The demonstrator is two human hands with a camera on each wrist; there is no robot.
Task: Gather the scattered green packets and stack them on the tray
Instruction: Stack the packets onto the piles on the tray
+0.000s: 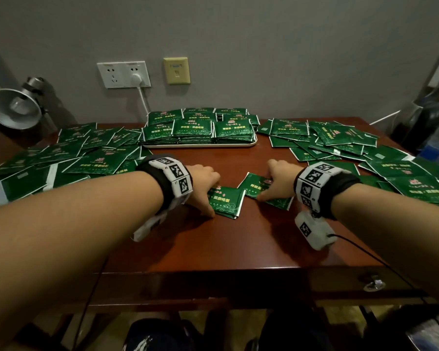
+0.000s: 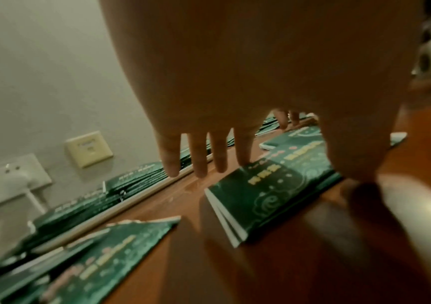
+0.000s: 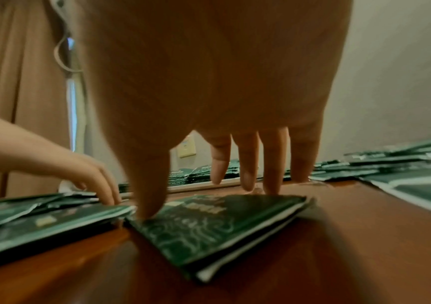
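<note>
Two small piles of green packets lie mid-table. My left hand [image 1: 208,198] spans the left pile [image 1: 226,202]: its straight fingers [image 2: 244,156] touch the far edge and the thumb sits at the near corner. My right hand [image 1: 269,187] covers the right pile [image 1: 257,186]; in the right wrist view its thumb presses the top of that pile [image 3: 222,230] and its straight fingers [image 3: 270,181] reach the far edge. The white tray [image 1: 200,146] at the back holds neat rows of stacked packets. Loose packets lie at the left [image 1: 61,158] and right [image 1: 352,143].
A silver desk lamp [image 1: 15,105] stands at the far left. Wall sockets [image 1: 124,74] with a white plug and cord sit behind the tray. The table's front edge [image 1: 238,271] is just below my wrists, with a drawer key [image 1: 373,285] at the right.
</note>
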